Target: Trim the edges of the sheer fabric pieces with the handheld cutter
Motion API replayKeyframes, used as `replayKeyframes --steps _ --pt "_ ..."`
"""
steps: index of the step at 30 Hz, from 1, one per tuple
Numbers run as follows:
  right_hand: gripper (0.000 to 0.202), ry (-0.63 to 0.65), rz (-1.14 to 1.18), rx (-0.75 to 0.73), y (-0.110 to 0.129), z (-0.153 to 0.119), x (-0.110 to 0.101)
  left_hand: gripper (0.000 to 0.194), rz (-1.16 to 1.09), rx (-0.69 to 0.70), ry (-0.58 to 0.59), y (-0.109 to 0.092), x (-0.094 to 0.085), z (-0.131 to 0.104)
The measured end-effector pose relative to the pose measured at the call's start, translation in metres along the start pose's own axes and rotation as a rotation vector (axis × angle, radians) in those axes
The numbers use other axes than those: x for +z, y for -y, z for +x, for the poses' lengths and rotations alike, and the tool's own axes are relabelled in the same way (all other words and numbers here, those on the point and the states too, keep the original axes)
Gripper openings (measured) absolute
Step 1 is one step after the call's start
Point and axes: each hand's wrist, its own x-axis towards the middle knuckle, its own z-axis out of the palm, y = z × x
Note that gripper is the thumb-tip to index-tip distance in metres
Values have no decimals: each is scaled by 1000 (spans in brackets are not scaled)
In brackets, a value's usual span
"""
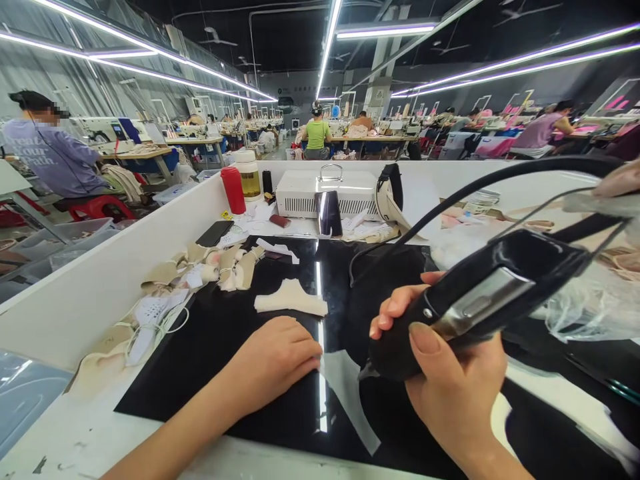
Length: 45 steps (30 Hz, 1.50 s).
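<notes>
My right hand [450,373] is wrapped round a black handheld power tool [480,293] with a metal plate on its side. The tool's small tip touches or hovers at the right edge of a thin, pale curved piece [350,393] on the glossy black board [240,347]. At that piece's upper left end rests my left hand [283,357], its fingers curled together, fingertips at the edge of the piece. Beyond my left hand a cream foam-like piece [290,299] lies on the board.
Bundled beige and white pieces [235,267] line the left side. Behind the board stand a phone [329,213], a white vented box [300,193], a red bottle [233,190] and a jar. A black cable [450,193] arches at right, near plastic bags [590,313]. Other people sit further off.
</notes>
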Motion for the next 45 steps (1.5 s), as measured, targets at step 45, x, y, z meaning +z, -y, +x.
replayKeyframes --steps 45 --pt "37 -24 -19 16 4 -14 -1 76 -331 -239 162 -53 23 9"
